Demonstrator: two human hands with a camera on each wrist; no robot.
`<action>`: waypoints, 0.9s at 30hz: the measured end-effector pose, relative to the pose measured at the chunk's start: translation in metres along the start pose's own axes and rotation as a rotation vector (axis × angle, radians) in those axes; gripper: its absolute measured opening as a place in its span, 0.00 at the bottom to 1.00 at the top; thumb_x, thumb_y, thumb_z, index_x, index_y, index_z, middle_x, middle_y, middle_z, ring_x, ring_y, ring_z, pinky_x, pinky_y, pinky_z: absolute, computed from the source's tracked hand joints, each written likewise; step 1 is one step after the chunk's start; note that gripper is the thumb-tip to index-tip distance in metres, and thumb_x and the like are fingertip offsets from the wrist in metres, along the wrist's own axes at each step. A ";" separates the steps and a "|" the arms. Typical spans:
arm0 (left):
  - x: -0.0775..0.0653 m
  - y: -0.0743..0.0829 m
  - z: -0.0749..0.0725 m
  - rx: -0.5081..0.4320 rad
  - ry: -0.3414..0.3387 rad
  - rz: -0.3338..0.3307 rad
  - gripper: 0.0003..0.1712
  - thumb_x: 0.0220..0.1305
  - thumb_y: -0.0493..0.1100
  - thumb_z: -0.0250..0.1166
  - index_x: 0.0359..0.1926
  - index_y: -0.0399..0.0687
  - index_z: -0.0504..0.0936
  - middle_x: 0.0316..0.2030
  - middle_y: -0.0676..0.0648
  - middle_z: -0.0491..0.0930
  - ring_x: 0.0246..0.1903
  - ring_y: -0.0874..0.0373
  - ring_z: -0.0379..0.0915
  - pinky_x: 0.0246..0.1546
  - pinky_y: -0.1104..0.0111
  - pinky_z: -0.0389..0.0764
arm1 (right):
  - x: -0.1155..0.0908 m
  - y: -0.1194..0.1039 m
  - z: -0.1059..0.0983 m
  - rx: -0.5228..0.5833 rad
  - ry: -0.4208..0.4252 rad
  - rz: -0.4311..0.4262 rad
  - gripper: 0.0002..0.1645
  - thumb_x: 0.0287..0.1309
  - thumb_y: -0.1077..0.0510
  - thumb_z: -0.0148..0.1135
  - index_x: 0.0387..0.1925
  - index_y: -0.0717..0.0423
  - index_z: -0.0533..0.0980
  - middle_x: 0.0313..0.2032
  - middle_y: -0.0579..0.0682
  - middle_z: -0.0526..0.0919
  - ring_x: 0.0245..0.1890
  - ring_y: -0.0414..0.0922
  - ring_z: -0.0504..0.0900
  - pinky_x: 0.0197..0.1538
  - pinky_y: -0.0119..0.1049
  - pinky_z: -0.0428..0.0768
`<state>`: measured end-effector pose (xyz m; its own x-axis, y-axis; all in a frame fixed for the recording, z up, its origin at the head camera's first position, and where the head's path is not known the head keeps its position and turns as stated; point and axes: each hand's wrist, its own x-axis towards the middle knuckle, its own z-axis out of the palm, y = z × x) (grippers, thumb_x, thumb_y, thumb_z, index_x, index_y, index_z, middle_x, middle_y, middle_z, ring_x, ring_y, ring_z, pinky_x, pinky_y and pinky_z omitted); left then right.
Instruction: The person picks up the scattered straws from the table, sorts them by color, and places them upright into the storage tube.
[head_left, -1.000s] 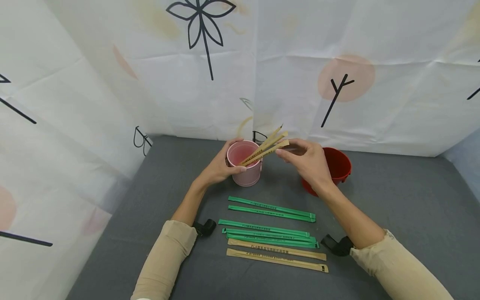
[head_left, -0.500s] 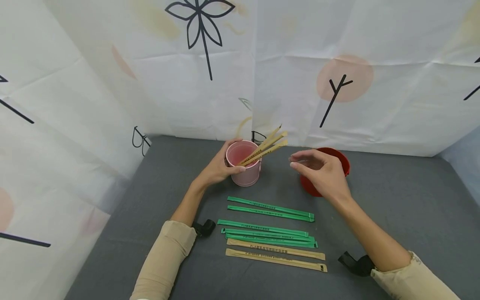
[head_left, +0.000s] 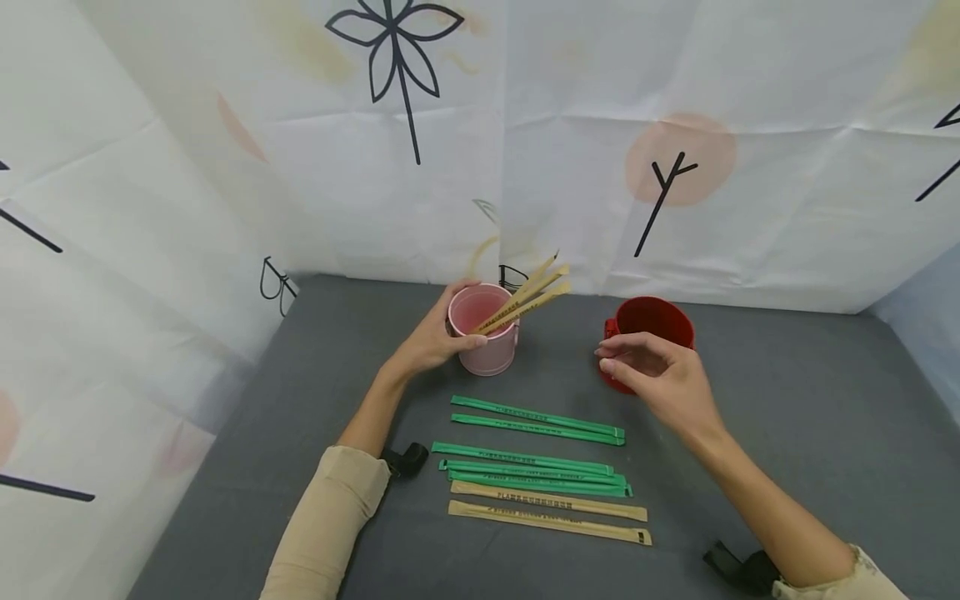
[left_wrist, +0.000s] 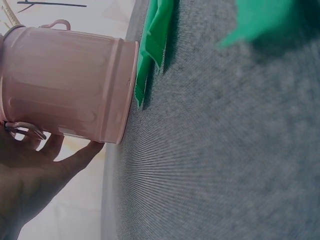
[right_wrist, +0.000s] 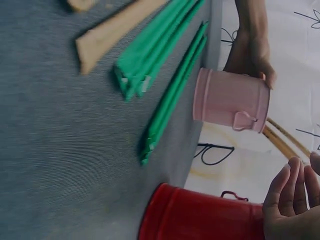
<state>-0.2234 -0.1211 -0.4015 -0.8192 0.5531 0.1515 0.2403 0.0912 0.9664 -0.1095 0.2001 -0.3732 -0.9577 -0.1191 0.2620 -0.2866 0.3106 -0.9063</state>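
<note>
My left hand [head_left: 431,337] grips a small pink bucket [head_left: 491,357] at its side, thumb near the rim. Several tan paper-wrapped straws [head_left: 531,300] lean out of the bucket toward the right. In the left wrist view, the fingers wrap behind the pink bucket [left_wrist: 60,82], whose base is at the cloth. My right hand [head_left: 675,385] hovers in front of a red bucket [head_left: 656,319], holding nothing, its fingers bent loosely and thumb apart. It partly hides that bucket. In the right wrist view, the right fingers [right_wrist: 287,195] are beside the red bucket [right_wrist: 210,215].
Several green wrapped straws [head_left: 536,429] lie crosswise in front of the buckets. Nearer me are two tan wrapped straws [head_left: 551,522]. A dark grey cloth [head_left: 360,533] covers the table, and a printed white curtain [head_left: 570,150] hangs behind it.
My right hand has let go of a tan straw at the pink bucket and drawn back right and toward me, to the front of the red bucket. My left hand keeps its hold.
</note>
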 end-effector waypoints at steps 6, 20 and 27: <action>0.001 -0.002 0.001 -0.003 -0.019 0.008 0.50 0.57 0.29 0.70 0.74 0.37 0.51 0.64 0.27 0.62 0.60 0.29 0.63 0.56 0.49 0.72 | -0.017 0.010 -0.010 -0.014 -0.027 0.061 0.13 0.60 0.63 0.69 0.47 0.59 0.82 0.42 0.55 0.86 0.39 0.44 0.86 0.44 0.28 0.81; 0.000 0.000 0.001 -0.013 -0.009 0.008 0.50 0.57 0.26 0.68 0.74 0.35 0.49 0.64 0.25 0.62 0.60 0.28 0.62 0.55 0.52 0.73 | -0.048 0.031 -0.014 -0.053 -0.097 0.085 0.17 0.60 0.65 0.68 0.51 0.63 0.79 0.43 0.58 0.85 0.39 0.42 0.85 0.42 0.28 0.81; -0.001 0.001 0.001 -0.016 -0.016 0.000 0.50 0.57 0.29 0.69 0.74 0.35 0.49 0.64 0.25 0.61 0.60 0.26 0.61 0.51 0.65 0.75 | -0.069 0.040 -0.009 -0.056 -0.160 0.079 0.17 0.58 0.65 0.69 0.50 0.62 0.80 0.42 0.53 0.86 0.35 0.43 0.84 0.37 0.31 0.81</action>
<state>-0.2221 -0.1210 -0.4006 -0.8104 0.5667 0.1486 0.2319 0.0774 0.9697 -0.0551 0.2298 -0.4248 -0.9620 -0.2398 0.1305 -0.2160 0.3760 -0.9011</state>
